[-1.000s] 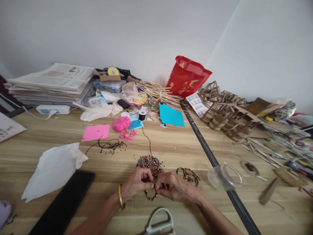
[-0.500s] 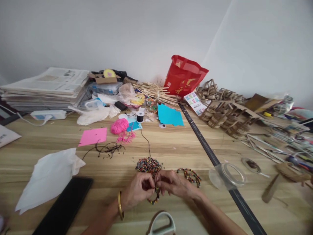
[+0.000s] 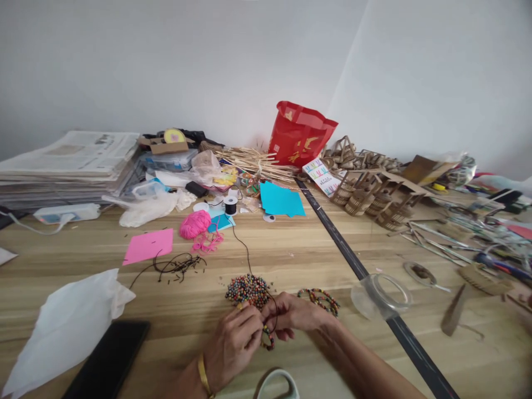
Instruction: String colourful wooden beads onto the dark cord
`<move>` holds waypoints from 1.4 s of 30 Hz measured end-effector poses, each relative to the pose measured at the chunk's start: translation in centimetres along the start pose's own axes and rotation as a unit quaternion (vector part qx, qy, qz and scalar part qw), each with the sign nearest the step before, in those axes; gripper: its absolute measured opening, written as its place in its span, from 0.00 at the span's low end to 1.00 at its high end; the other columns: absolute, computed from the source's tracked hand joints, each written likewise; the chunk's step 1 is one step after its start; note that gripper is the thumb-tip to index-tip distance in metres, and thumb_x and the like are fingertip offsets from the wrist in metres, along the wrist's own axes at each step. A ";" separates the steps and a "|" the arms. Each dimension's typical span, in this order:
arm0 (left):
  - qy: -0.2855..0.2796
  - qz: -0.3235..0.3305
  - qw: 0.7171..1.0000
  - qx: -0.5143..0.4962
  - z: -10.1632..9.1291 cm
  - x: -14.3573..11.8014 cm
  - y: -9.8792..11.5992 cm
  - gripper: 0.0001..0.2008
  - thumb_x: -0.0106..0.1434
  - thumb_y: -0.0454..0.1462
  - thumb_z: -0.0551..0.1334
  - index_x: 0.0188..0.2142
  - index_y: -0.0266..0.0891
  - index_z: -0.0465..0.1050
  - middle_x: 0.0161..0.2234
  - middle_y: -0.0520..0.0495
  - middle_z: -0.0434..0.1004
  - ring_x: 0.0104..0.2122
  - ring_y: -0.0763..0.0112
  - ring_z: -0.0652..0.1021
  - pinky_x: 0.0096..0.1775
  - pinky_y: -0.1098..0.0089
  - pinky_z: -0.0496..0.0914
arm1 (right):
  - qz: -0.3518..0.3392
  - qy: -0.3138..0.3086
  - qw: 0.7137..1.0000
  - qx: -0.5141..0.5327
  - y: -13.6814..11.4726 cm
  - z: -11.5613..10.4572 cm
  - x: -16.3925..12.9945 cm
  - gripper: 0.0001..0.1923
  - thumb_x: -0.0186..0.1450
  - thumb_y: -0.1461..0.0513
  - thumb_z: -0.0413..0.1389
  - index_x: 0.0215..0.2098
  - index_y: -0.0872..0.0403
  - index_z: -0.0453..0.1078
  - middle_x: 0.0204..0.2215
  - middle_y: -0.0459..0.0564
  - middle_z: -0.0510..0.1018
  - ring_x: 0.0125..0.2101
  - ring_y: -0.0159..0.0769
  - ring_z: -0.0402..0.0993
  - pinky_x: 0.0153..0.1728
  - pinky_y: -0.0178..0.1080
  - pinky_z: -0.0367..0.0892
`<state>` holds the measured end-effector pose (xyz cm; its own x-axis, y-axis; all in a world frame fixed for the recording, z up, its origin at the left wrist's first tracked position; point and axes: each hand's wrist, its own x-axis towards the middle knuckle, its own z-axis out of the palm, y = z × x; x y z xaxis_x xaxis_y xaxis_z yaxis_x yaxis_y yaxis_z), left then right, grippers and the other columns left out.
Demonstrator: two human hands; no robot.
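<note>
My left hand (image 3: 235,346), with a gold bangle on the wrist, and my right hand (image 3: 297,316) meet near the table's front edge. Both pinch a short string of coloured beads (image 3: 268,338) on a dark cord. A heap of loose coloured beads (image 3: 247,289) lies just beyond my fingers. The dark cord (image 3: 245,249) runs from there back to a black thread spool (image 3: 230,206). Finished bead bracelets (image 3: 319,298) lie to the right of my right hand.
A black phone (image 3: 108,360) and white tissue (image 3: 66,327) lie at left. Pink paper (image 3: 148,245), pink yarn (image 3: 194,224), blue paper (image 3: 280,199), a red bag (image 3: 300,134), newspapers (image 3: 66,163), cardboard baskets (image 3: 366,194), a clear tape roll (image 3: 382,291) and a scissors handle (image 3: 276,385) surround the hands.
The view has shifted right and down. My hands have closed in together, and the left hand now covers more of the beaded string.
</note>
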<state>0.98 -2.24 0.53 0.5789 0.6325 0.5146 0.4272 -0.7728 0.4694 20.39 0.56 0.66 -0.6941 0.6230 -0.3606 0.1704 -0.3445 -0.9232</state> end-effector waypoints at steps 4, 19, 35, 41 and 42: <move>0.011 0.004 1.000 -0.011 -0.1 0.1 0.1 0.11 0.58 0.24 0.55 0.25 0.40 0.67 0.25 0.47 0.76 0.27 0.68 0.75 0.34 0.69 0.69 | -0.006 0.008 0.999 0.038 0.6 -0.3 0.4 0.17 0.52 0.52 0.65 0.28 0.58 0.72 0.18 0.42 0.74 0.13 0.22 0.65 0.14 0.25 0.60; 0.132 0.021 0.980 -0.145 -0.5 0.5 0.1 0.10 0.59 0.23 0.58 0.30 0.38 0.70 0.30 0.46 0.76 0.30 0.71 0.78 0.34 0.75 0.72 | -0.124 0.122 0.985 -0.001 -0.5 0.1 -0.4 0.16 0.55 0.53 0.64 0.26 0.59 0.72 0.18 0.41 0.69 0.17 0.23 0.58 0.19 0.28 0.54; 0.048 -0.240 0.870 -0.429 -0.2 0.9 -0.4 0.04 0.55 0.32 0.65 0.25 0.35 0.73 0.26 0.48 0.75 0.28 0.70 0.75 0.32 0.72 0.69 | -0.150 0.183 0.934 -0.269 -2.9 1.6 -2.3 0.05 0.63 0.67 0.56 0.31 0.57 0.74 0.27 0.45 0.74 0.27 0.29 0.68 0.27 0.30 0.59; 0.001 -0.329 0.800 -0.501 -0.8 1.2 -0.4 0.11 0.52 0.40 0.68 0.25 0.33 0.72 0.22 0.50 0.72 0.24 0.72 0.71 0.29 0.73 0.65 | -0.217 0.177 0.867 -0.411 -4.0 2.4 -3.2 0.06 0.67 0.66 0.53 0.34 0.56 0.72 0.31 0.48 0.74 0.31 0.31 0.71 0.32 0.31 0.64; 0.001 -0.334 0.796 -0.504 -0.8 1.2 -0.3 0.11 0.52 0.40 0.68 0.24 0.33 0.72 0.22 0.51 0.72 0.24 0.72 0.71 0.29 0.73 0.65 | -0.232 0.173 0.850 -0.440 -4.1 2.6 -3.3 0.07 0.68 0.65 0.52 0.35 0.56 0.72 0.33 0.49 0.74 0.33 0.32 0.72 0.33 0.31 0.64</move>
<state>1.00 -1.14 1.57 0.4543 0.8862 -0.0913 -0.1359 0.1703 0.9760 20.19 -1.87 5.94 -0.6070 0.7712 0.1919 0.4979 0.5573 -0.6645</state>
